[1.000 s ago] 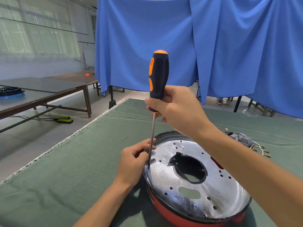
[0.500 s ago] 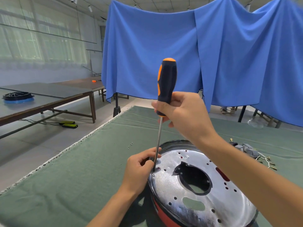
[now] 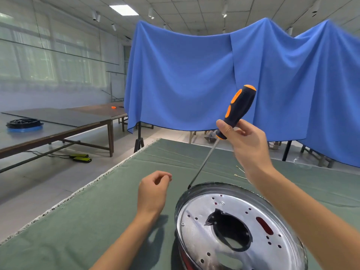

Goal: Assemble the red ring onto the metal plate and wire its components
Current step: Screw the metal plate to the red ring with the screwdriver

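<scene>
Below and between our hands, the metal plate [image 3: 229, 227] lies flat on the green worktop [image 3: 81, 221], with the red ring [image 3: 185, 264] showing only as a sliver under its near-left rim and through a slot on its right side. Our right hand [image 3: 245, 145] grips the lower handle of the screwdriver [image 3: 233, 115]. The tool's long axis slants from upper right, at the hand, down to lower left, and its tip sits at the far-left rim of the plate; we cannot tell whether it touches. Our left hand [image 3: 153, 191] hovers just left of the plate, fingers loosely curled; whether they pinch a small fastener we cannot tell. A screw head [image 3: 221, 203] is seated on the far side of the plate, and another near its left edge. We judge that the next move depends on bringing the shaft upright over an open hole. The left hand is nearer the plate's left-side holes. Loose wire terminals [image 3: 240, 173] lie on the worktop beyond the right wrist.
</scene>
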